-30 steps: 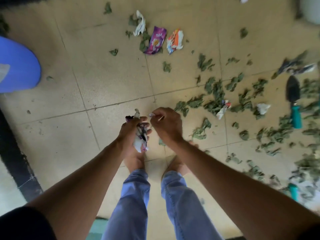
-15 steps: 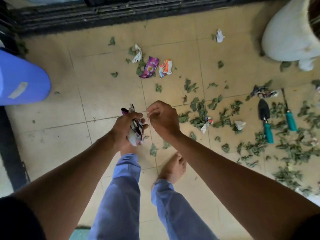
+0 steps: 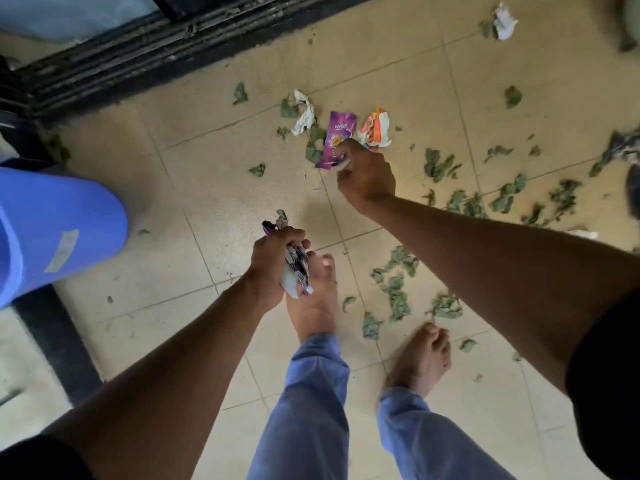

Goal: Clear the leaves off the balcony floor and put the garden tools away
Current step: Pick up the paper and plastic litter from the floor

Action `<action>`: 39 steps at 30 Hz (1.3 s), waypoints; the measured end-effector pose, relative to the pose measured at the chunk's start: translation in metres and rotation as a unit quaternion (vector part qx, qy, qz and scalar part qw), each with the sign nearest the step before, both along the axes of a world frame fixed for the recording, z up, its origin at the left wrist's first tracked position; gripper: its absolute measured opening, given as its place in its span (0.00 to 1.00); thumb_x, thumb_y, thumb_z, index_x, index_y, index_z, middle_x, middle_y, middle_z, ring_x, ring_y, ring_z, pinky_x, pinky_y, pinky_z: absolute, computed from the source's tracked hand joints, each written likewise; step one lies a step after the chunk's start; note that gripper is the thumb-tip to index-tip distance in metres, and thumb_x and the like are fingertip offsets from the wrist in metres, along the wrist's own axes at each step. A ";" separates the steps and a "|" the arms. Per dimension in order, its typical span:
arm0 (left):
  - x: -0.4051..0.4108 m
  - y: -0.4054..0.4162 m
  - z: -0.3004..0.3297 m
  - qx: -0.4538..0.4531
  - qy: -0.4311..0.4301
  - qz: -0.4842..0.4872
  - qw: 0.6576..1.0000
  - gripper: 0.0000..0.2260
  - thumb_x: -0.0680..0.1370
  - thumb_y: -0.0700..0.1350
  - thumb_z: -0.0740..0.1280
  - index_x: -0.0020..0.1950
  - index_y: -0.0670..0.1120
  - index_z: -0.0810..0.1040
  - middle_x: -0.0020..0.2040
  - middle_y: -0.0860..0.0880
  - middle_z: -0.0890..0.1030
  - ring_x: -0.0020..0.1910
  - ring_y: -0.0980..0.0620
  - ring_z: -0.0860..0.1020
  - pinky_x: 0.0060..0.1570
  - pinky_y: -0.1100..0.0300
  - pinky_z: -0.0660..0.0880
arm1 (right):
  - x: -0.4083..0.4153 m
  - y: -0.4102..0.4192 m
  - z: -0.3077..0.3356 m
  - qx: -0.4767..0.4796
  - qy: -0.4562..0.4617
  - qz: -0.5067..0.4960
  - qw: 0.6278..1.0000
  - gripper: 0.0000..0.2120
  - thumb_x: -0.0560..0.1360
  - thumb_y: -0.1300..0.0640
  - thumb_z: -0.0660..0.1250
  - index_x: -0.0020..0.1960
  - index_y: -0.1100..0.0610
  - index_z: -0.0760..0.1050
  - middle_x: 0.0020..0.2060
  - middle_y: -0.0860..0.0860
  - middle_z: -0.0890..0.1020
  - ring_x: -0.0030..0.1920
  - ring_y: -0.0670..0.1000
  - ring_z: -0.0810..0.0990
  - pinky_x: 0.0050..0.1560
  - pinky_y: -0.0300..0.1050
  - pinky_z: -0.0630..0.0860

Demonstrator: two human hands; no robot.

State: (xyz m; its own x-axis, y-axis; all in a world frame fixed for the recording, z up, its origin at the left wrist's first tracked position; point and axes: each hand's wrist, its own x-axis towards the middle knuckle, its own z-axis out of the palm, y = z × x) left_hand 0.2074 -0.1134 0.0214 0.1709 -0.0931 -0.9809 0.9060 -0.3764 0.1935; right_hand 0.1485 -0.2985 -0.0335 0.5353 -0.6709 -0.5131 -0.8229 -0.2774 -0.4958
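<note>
The left hand (image 3: 273, 261) is clenched round a crumpled bundle of purple and white wrappers (image 3: 296, 268), held above the bare left foot (image 3: 313, 299) on the beige tiled balcony floor (image 3: 221, 188). The right hand (image 3: 367, 174) reaches forward with its fingers curled, its fingertips at the lower end of a flat purple snack wrapper (image 3: 335, 136) that lies on the floor; whether its grip has closed on the wrapper or only touches it cannot be told. Just right of that wrapper lies a crumpled orange and white wrapper (image 3: 375, 129), and just left of it a twisted white scrap of paper (image 3: 303, 114). Another crumpled white paper (image 3: 505, 22) lies near the far right corner of the floor.

Dried green leaves (image 3: 398, 282) are scattered across the right half of the floor, thickest beside the right foot (image 3: 424, 358) and along the right edge, with a few single ones near the wrappers. The person wears blue trousers (image 3: 304, 410).

At the left edge of the floor stands a blue plastic bucket (image 3: 55, 230) with a pale label on its side. A dark sliding-door track (image 3: 138, 57) runs along the far edge. A dark, blurred object (image 3: 633, 192) at the right edge is cut off and cannot be identified.
</note>
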 end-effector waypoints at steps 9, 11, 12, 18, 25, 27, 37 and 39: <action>0.024 0.003 -0.007 -0.013 0.019 -0.015 1.000 0.04 0.80 0.41 0.68 0.45 0.44 0.76 0.45 0.45 0.80 0.43 0.48 0.82 0.39 0.60 0.79 | 0.002 0.007 -0.024 0.045 -0.054 -0.172 0.983 0.06 0.73 0.57 0.75 0.49 0.48 0.86 0.48 0.46 0.87 0.48 0.51 0.86 0.53 0.51 0.83; 0.024 0.001 -0.002 -0.020 0.036 -0.030 0.999 0.03 0.80 0.42 0.68 0.46 0.46 0.77 0.45 0.47 0.81 0.46 0.48 0.82 0.42 0.57 0.76 | -0.003 0.014 -0.007 0.084 -0.104 -0.213 0.968 0.05 0.72 0.57 0.77 0.47 0.48 0.85 0.44 0.44 0.86 0.46 0.49 0.86 0.52 0.55 0.83; 0.026 -0.003 0.003 -0.034 0.044 -0.030 0.998 0.02 0.79 0.42 0.68 0.46 0.47 0.77 0.46 0.47 0.81 0.47 0.49 0.82 0.42 0.57 0.75 | -0.005 0.017 0.005 0.111 -0.125 -0.229 0.959 0.05 0.72 0.57 0.77 0.45 0.48 0.85 0.43 0.43 0.86 0.45 0.49 0.87 0.51 0.56 0.84; 0.023 -0.003 -0.021 -0.062 0.046 0.082 0.994 0.08 0.78 0.50 0.68 0.53 0.48 0.81 0.54 0.54 0.84 0.53 0.48 0.84 0.45 0.61 0.77 | -0.031 0.042 0.070 0.225 -0.154 -0.245 0.930 0.05 0.72 0.59 0.79 0.40 0.52 0.84 0.37 0.47 0.87 0.38 0.44 0.84 0.48 0.45 0.80; 0.036 -0.037 0.035 -0.157 0.033 0.053 0.986 0.04 0.74 0.43 0.67 0.45 0.43 0.78 0.44 0.44 0.81 0.39 0.47 0.80 0.41 0.58 0.76 | -0.031 0.079 0.095 0.171 -0.190 -0.276 0.927 0.09 0.71 0.65 0.77 0.40 0.57 0.78 0.34 0.49 0.84 0.36 0.46 0.84 0.40 0.42 0.80; 0.031 -0.040 0.028 -0.154 0.010 0.039 0.987 0.05 0.74 0.42 0.66 0.40 0.43 0.79 0.43 0.42 0.79 0.41 0.45 0.78 0.47 0.55 0.73 | -0.027 0.081 0.096 0.159 -0.191 -0.284 0.926 0.09 0.71 0.65 0.77 0.42 0.56 0.78 0.36 0.48 0.84 0.37 0.46 0.84 0.43 0.43 0.82; 0.035 -0.051 0.016 -0.144 0.033 0.039 0.988 0.11 0.80 0.45 0.70 0.37 0.46 0.77 0.36 0.47 0.79 0.36 0.49 0.80 0.39 0.58 0.78 | -0.011 0.078 0.089 0.232 -0.170 -0.206 0.935 0.05 0.71 0.59 0.67 0.44 0.52 0.81 0.39 0.47 0.86 0.42 0.46 0.85 0.44 0.47 0.82; 0.041 -0.052 0.011 -0.122 0.025 0.025 0.992 0.08 0.78 0.39 0.70 0.39 0.45 0.78 0.38 0.44 0.79 0.37 0.46 0.81 0.36 0.57 0.79 | -0.011 0.070 0.086 0.251 -0.197 -0.189 0.929 0.08 0.69 0.58 0.65 0.44 0.54 0.82 0.40 0.48 0.86 0.43 0.51 0.86 0.46 0.55 0.84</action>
